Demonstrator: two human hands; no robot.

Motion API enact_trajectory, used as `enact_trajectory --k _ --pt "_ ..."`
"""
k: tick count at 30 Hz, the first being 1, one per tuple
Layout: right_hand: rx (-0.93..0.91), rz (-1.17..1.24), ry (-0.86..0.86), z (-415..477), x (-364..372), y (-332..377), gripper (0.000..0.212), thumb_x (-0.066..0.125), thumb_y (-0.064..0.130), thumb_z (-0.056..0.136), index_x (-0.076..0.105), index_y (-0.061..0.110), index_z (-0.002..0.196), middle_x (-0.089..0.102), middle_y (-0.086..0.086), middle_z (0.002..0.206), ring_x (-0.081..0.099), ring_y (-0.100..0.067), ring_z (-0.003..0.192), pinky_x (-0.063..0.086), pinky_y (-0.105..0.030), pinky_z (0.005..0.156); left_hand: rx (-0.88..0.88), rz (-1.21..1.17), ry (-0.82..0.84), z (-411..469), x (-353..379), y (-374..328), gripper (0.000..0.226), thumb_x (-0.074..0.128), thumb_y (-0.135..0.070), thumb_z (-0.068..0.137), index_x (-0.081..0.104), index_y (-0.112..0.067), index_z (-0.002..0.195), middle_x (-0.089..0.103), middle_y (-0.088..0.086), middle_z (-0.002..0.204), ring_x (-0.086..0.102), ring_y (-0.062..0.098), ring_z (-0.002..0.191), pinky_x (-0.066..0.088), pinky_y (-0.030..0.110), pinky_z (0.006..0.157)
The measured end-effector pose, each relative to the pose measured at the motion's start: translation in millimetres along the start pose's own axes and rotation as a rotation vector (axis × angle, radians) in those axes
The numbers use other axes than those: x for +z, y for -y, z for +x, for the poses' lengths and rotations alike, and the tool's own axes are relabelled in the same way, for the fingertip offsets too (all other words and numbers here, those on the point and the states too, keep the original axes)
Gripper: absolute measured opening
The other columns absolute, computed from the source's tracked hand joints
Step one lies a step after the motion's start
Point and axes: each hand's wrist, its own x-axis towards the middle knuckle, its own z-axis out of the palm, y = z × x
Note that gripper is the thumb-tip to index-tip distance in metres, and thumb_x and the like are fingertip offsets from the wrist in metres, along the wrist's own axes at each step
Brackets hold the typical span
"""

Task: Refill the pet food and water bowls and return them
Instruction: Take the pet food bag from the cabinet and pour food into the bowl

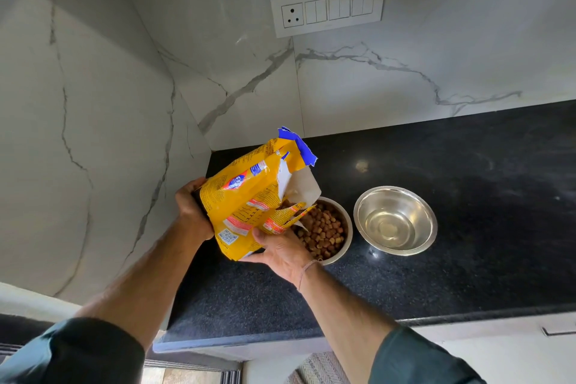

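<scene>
Up close, both hands grip a yellow pet food bag [249,196] with a torn blue top edge, tilted so its ripped mouth hangs over a steel food bowl [343,221]. The left hand [193,209] clasps the bag's back side at about nine o'clock from the bag, fingers wrapped out of sight behind the packet. The right hand [280,249] cups the lower front corner from below, at about six o'clock from the bag, thumb pressed on the printed face; a thin thread band circles that wrist.

Brown kibble [324,231] fills the food bowl, and the bag's torn flap overlaps the bowl's rim on its nine o'clock side. Whether pieces are falling at this instant cannot be told.

Just beside the food bowl, at its three o'clock, stands a second steel bowl [395,220], apart from it by a narrow gap. It looks to hold clear water, though the shine makes that hard to confirm. Both bowls sit on a black speckled counter [467,243], near its back left corner where white marble-patterned wall panels [109,103] meet.

At twelve o'clock above the bowls, a white switch plate [327,6] with one socket and three switch pairs is set into the wall. Dark teal sleeves [78,349] cover both forearms near the elbows.
</scene>
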Motion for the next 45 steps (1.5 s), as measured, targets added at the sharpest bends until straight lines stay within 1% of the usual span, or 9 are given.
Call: enact_trajectory --k 2,7,13,16,19,21,24,35,45 --pt "-0.003 -0.001 -0.003 -0.3 0.0 1.5 0.064 0.079 0.011 0.083 0.057 0.025 0.141 0.063 -0.009 0.143 0.062 -0.034 0.127 0.049 -0.072 0.096 0.003 0.009 -0.003 -0.7 -0.4 0.3 0.038 0.045 -0.048 0.092 0.072 -0.022 0.086 0.074 0.01 0.087 0.071 0.032 0.081 0.055 0.043 0.084" --pt "0.007 0.009 -0.003 -1.2 0.0 1.0 0.061 0.079 0.011 0.083 0.06 0.029 0.138 0.064 -0.008 0.141 0.063 -0.032 0.126 0.052 -0.068 0.093 -0.012 -0.021 -0.014 -0.3 -0.3 1.7 0.05 0.045 -0.048 0.092 0.074 -0.025 0.058 0.074 0.006 0.073 0.073 0.027 0.067 0.058 0.038 0.071" --pt "-0.003 0.0 0.0 -0.7 0.2 1.3 0.065 0.083 0.012 0.08 0.06 0.028 0.138 0.062 -0.009 0.144 0.06 -0.034 0.129 0.049 -0.072 0.096 -0.018 -0.006 -0.036 -0.7 -0.3 1.7 0.039 0.047 -0.049 0.089 0.071 -0.023 0.074 0.074 0.008 0.08 0.071 0.031 0.075 0.057 0.04 0.078" --pt "-0.006 -0.005 0.014 -1.2 0.8 2.5 0.058 0.084 0.013 0.08 0.067 0.032 0.132 0.063 -0.008 0.143 0.064 -0.031 0.126 0.05 -0.071 0.095 -0.008 -0.006 -0.037 0.1 0.3 1.8 0.038 0.047 -0.049 0.089 0.071 -0.024 0.073 0.074 0.008 0.082 0.071 0.031 0.076 0.055 0.043 0.086" --pt "-0.018 -0.011 0.018 -1.2 0.5 2.5 0.055 0.084 0.014 0.08 0.069 0.034 0.129 0.063 -0.007 0.142 0.065 -0.03 0.124 0.051 -0.07 0.094 -0.004 -0.007 -0.019 -0.2 0.0 1.6 0.039 0.047 -0.05 0.089 0.074 -0.023 0.085 0.076 0.011 0.091 0.072 0.034 0.084 0.052 0.049 0.095" --pt "-0.028 -0.012 0.017 -1.5 0.7 2.9 0.054 0.084 0.013 0.08 0.07 0.034 0.128 0.064 -0.007 0.142 0.065 -0.031 0.125 0.049 -0.072 0.095 0.006 -0.007 0.008 -0.3 0.7 2.0 0.042 0.046 -0.05 0.091 0.077 -0.023 0.088 0.077 0.012 0.093 0.073 0.034 0.084 0.056 0.048 0.09" --pt "-0.037 -0.007 0.021 -2.7 1.1 3.9 0.054 0.082 0.012 0.082 0.068 0.033 0.13 0.063 -0.008 0.143 0.064 -0.031 0.127 0.048 -0.073 0.097 0.009 -0.026 0.019 0.7 2.1 1.0 0.044 0.046 -0.048 0.091 0.078 -0.024 0.073 0.076 0.01 0.084 0.075 0.031 0.075 0.059 0.043 0.076" --pt "-0.036 -0.043 0.035 -5.6 3.1 6.7 0.054 0.079 0.011 0.084 0.066 0.032 0.133 0.061 -0.008 0.145 0.062 -0.031 0.128 0.048 -0.072 0.097 0.032 0.004 -0.001 3.2 1.4 1.4 0.045 0.043 -0.048 0.091 0.077 -0.023 0.074 0.075 0.01 0.078 0.074 0.033 0.072 0.06 0.042 0.07" --pt "-0.024 -0.021 0.012 -5.7 1.9 9.3 0.055 0.078 0.011 0.082 0.065 0.028 0.133 0.061 -0.011 0.144 0.057 -0.037 0.132 0.037 -0.079 0.103 0.003 -0.028 -0.014 3.6 6.0 2.2 0.05 0.044 -0.046 0.091 0.073 -0.024 0.057 0.072 0.005 0.069 0.072 0.027 0.061 0.059 0.038 0.065"
